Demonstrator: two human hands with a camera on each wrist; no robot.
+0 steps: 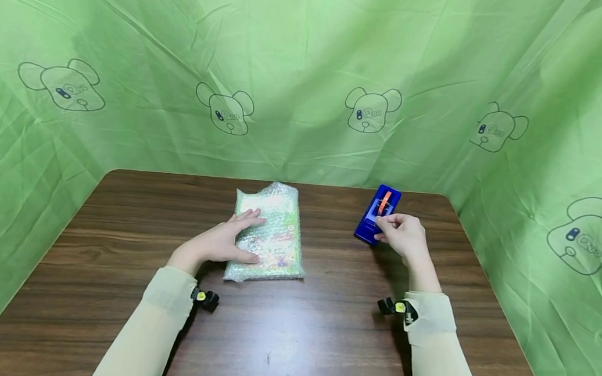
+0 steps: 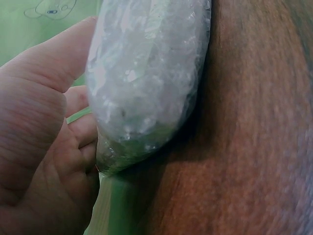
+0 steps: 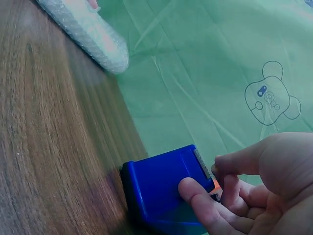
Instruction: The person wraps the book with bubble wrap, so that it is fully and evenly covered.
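A flat package in bubble wrap (image 1: pixel 271 238), with a colourful green-edged item inside, lies left of centre on the table. My left hand (image 1: pixel 226 238) rests on its left part, thumb and fingers spread. In the left wrist view the package's rounded wrapped end (image 2: pixel 146 78) shows beside the thumb. To the right lies a blue tape dispenser (image 1: pixel 366 230) bearing an orange roll (image 1: pixel 385 201). My right hand (image 1: pixel 402 233) is at the dispenser's near part, thumb and forefinger pinched together by the serrated cutter (image 3: pixel 201 164), seemingly on the tape's end; another finger touches the blue body.
The brown wood-grain table (image 1: pixel 280 338) ends at a green cloth backdrop (image 1: pixel 299 65) printed with bear heads, which rises behind and at both sides. A gap of bare tabletop separates the package from the dispenser.
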